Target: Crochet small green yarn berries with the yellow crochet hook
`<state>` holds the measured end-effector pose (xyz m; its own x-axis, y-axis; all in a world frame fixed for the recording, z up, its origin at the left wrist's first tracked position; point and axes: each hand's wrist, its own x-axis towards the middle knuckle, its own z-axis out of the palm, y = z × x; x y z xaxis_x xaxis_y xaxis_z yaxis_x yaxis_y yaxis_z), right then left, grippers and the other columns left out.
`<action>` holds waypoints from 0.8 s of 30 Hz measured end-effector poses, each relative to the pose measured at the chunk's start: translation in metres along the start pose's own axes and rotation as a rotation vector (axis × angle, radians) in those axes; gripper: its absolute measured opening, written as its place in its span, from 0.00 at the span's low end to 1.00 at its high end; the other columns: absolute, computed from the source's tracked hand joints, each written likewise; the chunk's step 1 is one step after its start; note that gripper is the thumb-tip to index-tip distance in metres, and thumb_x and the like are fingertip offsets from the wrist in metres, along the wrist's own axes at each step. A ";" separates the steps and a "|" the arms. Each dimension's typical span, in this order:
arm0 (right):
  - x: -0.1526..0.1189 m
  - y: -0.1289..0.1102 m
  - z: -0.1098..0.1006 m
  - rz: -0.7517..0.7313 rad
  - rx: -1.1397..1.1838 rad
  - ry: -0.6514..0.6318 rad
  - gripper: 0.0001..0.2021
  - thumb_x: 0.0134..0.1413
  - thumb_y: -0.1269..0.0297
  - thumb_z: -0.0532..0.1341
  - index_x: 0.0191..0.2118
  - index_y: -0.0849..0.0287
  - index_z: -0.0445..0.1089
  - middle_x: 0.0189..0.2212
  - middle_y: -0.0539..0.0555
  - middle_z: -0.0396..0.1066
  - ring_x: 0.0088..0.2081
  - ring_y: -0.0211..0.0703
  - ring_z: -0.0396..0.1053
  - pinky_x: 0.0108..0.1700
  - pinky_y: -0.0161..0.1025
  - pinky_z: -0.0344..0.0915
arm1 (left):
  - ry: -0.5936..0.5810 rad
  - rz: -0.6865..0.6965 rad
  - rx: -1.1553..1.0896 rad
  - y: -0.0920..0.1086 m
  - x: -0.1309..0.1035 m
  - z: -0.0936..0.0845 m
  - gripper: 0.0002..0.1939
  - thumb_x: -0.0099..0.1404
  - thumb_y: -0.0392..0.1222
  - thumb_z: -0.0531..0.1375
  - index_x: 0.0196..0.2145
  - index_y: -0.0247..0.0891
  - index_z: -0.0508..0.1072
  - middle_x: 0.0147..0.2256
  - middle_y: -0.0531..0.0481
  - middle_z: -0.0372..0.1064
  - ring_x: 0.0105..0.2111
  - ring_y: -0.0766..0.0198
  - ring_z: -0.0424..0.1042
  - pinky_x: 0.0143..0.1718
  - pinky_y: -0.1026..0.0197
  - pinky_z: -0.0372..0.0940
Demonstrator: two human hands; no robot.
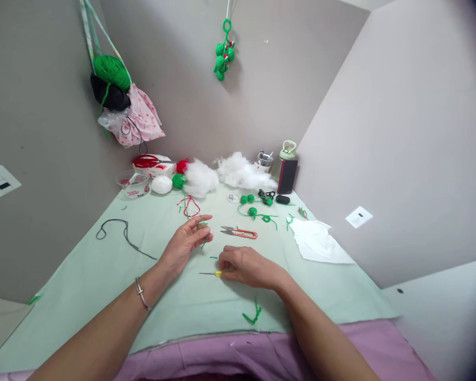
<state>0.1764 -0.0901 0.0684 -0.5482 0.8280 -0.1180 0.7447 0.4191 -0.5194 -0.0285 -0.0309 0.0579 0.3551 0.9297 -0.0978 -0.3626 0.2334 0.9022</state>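
Observation:
My left hand [188, 238] is raised a little over the cloth, its fingers pinching a small piece of green yarn [202, 226] with a tail hanging below. My right hand [246, 264] is curled low at the table, thumb and fingers closed around the yellow handle of a crochet hook [209, 273]. The hook's thin metal shaft points left, at table level. A short green yarn scrap [213, 257] lies just above it. Beyond my right hand rest orange-handled thread snips [240, 233], blades to the left. Nearer me is a green crocheted strip [254, 313].
Green crocheted balls [253, 211] with yarn tails lie past the snips. White stuffing [201, 179], a white yarn ball [162, 184], a clear tub [133, 185] and a bottle [288, 151] line the back. White paper [317, 241] is right; a dark cord [126, 233] is left.

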 end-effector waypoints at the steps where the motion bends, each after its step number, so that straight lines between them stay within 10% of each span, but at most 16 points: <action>1: 0.000 0.002 -0.001 0.008 0.004 0.007 0.03 0.58 0.71 0.66 0.38 0.57 0.76 0.38 0.51 0.73 0.32 0.39 0.66 0.38 0.37 0.60 | 0.004 0.001 0.005 0.000 0.000 0.001 0.26 0.55 0.45 0.76 0.51 0.40 0.79 0.31 0.57 0.71 0.33 0.67 0.74 0.46 0.61 0.70; 13: -0.002 0.003 -0.020 0.023 0.440 0.104 0.07 0.66 0.65 0.55 0.38 0.56 0.70 0.29 0.50 0.76 0.26 0.37 0.66 0.29 0.35 0.61 | 0.073 0.042 0.068 0.001 0.002 -0.004 0.32 0.56 0.48 0.74 0.57 0.42 0.75 0.29 0.59 0.68 0.30 0.68 0.69 0.42 0.63 0.66; 17: 0.001 0.002 -0.021 -0.012 0.753 0.300 0.11 0.64 0.57 0.62 0.47 0.56 0.72 0.32 0.50 0.74 0.28 0.37 0.68 0.32 0.37 0.66 | 0.012 0.033 0.113 -0.003 0.000 -0.001 0.36 0.55 0.45 0.74 0.60 0.41 0.72 0.31 0.58 0.71 0.32 0.66 0.72 0.43 0.61 0.65; 24: 0.008 0.002 -0.011 -0.073 0.976 0.618 0.17 0.60 0.47 0.68 0.35 0.57 0.80 0.31 0.53 0.74 0.28 0.39 0.68 0.36 0.42 0.69 | -0.147 -0.049 0.178 -0.014 -0.004 0.006 0.40 0.56 0.44 0.73 0.65 0.39 0.69 0.26 0.59 0.70 0.27 0.64 0.71 0.38 0.58 0.66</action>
<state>0.1777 -0.0788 0.0759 -0.0980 0.9674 0.2334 -0.0395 0.2306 -0.9723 -0.0196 -0.0396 0.0485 0.4946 0.8641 -0.0934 -0.1882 0.2115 0.9591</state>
